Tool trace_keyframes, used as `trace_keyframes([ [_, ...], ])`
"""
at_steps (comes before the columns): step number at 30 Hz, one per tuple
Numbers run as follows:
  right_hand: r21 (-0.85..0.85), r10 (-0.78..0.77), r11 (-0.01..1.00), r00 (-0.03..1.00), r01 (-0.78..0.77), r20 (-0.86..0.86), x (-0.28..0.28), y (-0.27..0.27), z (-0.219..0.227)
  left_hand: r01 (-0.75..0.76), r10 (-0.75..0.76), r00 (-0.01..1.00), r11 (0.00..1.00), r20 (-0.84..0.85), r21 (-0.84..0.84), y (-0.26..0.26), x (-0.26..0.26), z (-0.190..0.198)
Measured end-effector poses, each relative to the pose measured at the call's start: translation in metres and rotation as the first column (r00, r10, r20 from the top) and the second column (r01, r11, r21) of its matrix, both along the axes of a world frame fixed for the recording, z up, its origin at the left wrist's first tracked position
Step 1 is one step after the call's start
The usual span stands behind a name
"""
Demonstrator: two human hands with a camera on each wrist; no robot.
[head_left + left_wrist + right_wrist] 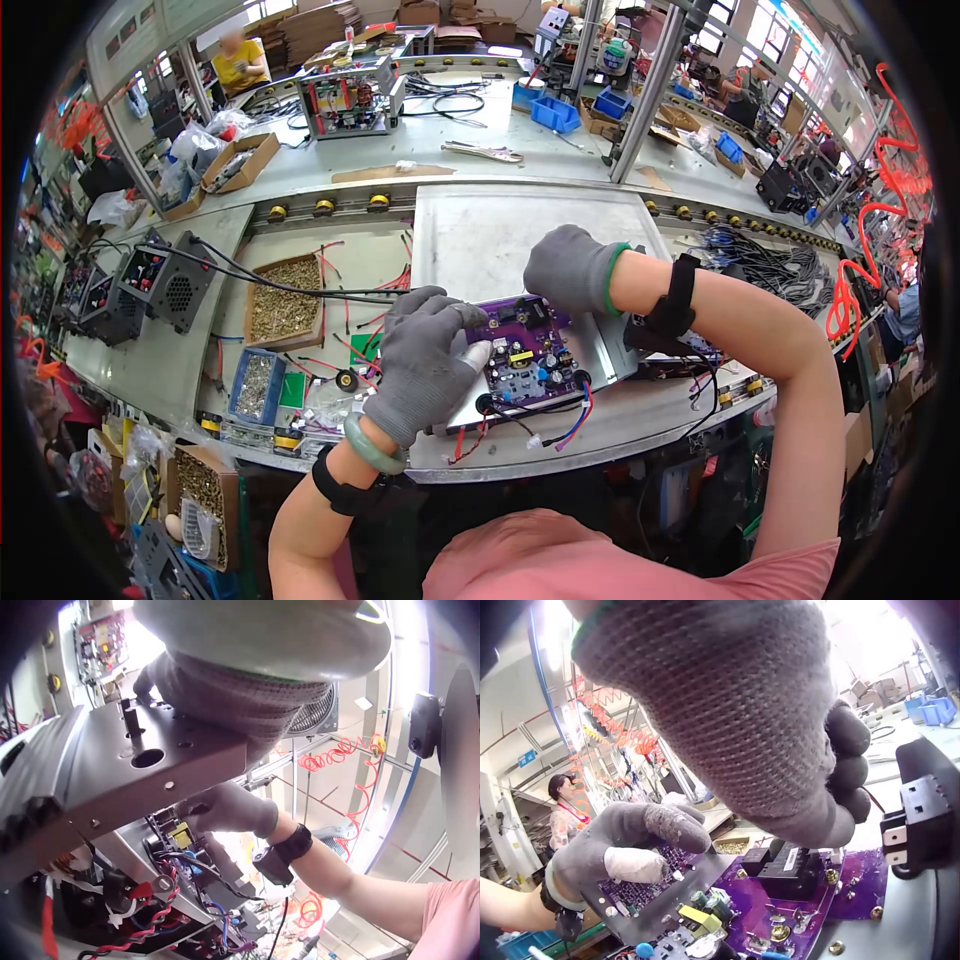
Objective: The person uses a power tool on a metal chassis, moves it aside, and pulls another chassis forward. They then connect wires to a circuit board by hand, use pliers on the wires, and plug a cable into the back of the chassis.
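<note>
A purple circuit board (525,350) with black, yellow and blue parts lies on a tilted metal plate (605,345) at the bench's near edge. My gloved left hand (430,350) curls over the board's left edge, its white-tipped thumb pressing on the board (780,900). At the far edge my gloved right hand (570,268) has its fingers (847,765) curled down just above a black component (791,870). Red, blue and black wires (570,410) trail from the board's front. In the left wrist view the plate (112,765) shows from below, with the right hand (225,810) on the board's upper side.
A cardboard box of screws (285,300) and a blue parts tray (255,385) sit left of the board. Black power units (165,280) stand further left. A bundle of black cables (770,265) lies right. A grey metal sheet (500,230) is behind. A red coiled hose (880,200) hangs right.
</note>
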State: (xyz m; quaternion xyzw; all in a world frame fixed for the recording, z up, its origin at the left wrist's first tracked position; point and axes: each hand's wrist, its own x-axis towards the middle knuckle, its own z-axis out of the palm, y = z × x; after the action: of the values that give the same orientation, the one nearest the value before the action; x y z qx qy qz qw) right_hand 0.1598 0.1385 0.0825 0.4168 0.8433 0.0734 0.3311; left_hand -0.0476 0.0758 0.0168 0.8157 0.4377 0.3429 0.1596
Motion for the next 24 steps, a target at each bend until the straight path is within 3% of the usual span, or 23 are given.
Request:
trace_keyframes([
  [9,-0.053,-0.029,0.998,0.999,0.03,0.018,-0.004,0.008,0.001,0.002,-0.001,0.999,0.999,0.036,-0.038,0.002,-0.001,0.0],
  [11,-0.063,-0.135,0.99,0.985,0.129,-0.105,0.007,0.011,-0.005,0.019,-0.016,0.998,0.999,0.056,-0.046,0.003,-0.001,-0.003],
  [16,0.011,-0.188,0.981,0.962,0.194,-0.2,0.021,-0.01,-0.024,0.008,-0.007,0.999,1.0,0.046,-0.016,0.0,0.001,0.0],
  [18,0.032,-0.221,0.969,0.912,0.247,-0.347,0.032,-0.011,-0.029,0.013,-0.012,0.999,1.0,0.053,-0.019,-0.001,0.001,0.001],
  [20,0.027,-0.236,0.965,0.914,0.26,-0.33,0.039,-0.022,-0.028,0.021,-0.021,0.999,1.0,0.024,0.008,0.0,-0.003,0.0],
  [22,0.183,0.051,0.975,0.676,0.126,-0.735,0.054,-0.054,-0.025,0.038,-0.041,0.998,0.998,-0.056,-0.054,0.002,-0.007,-0.002],
  [24,0.348,0.295,0.937,0.593,-0.027,-0.749,0.064,-0.091,-0.015,0.033,-0.033,0.998,0.999,-0.057,0.006,0.0,-0.005,0.002],
])
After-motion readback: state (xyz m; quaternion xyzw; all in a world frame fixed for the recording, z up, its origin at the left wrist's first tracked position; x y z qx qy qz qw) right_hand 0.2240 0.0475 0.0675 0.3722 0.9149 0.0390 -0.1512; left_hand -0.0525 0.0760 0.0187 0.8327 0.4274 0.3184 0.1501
